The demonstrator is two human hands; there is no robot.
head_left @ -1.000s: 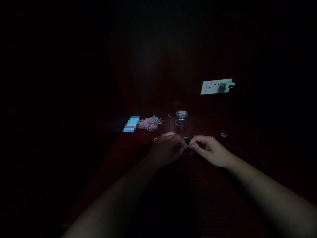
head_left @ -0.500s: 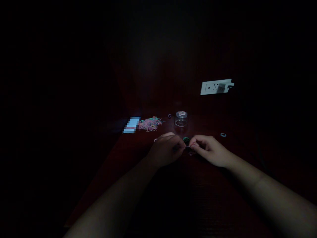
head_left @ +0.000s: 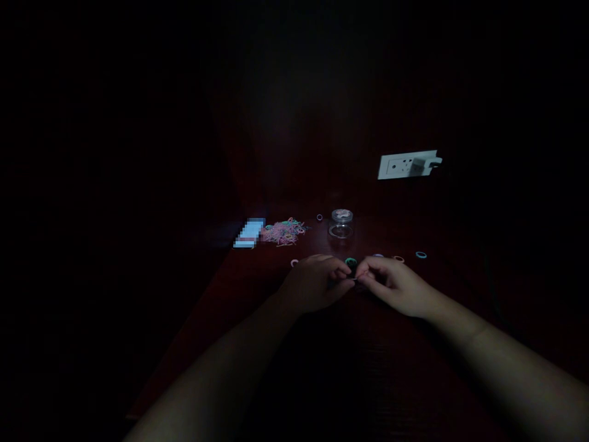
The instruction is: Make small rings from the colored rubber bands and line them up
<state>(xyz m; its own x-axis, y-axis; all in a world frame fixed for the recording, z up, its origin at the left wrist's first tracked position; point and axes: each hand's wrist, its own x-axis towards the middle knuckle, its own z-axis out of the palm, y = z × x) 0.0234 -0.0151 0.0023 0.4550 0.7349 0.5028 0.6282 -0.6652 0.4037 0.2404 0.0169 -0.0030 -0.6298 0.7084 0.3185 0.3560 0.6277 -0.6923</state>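
My left hand (head_left: 317,283) and my right hand (head_left: 398,285) are nearly fingertip to fingertip over the dark red table (head_left: 221,319). The right thumb and forefinger pinch a small thin pale piece (head_left: 354,279), too small to identify. Its other end reaches the left thumb tip, while the left forefinger is raised a little off the thumb. Just beyond the fingertips lies a green ring (head_left: 350,261). A pink ring (head_left: 294,263) shows beside my left hand, and an orange-pink ring (head_left: 399,259) is behind my right hand.
A clear lidded jar (head_left: 341,225) stands behind the hands. Left of it are a pile of colourful bands (head_left: 285,232) and a lit, blurred phone (head_left: 250,233). A blue ring (head_left: 421,255) lies at the right. A socket plate (head_left: 407,165) is on the wall.
My left forefinger has lifted slightly from its thumb, opening a gap. The whole view has shifted a little, so everything appears slightly farther right and lower.
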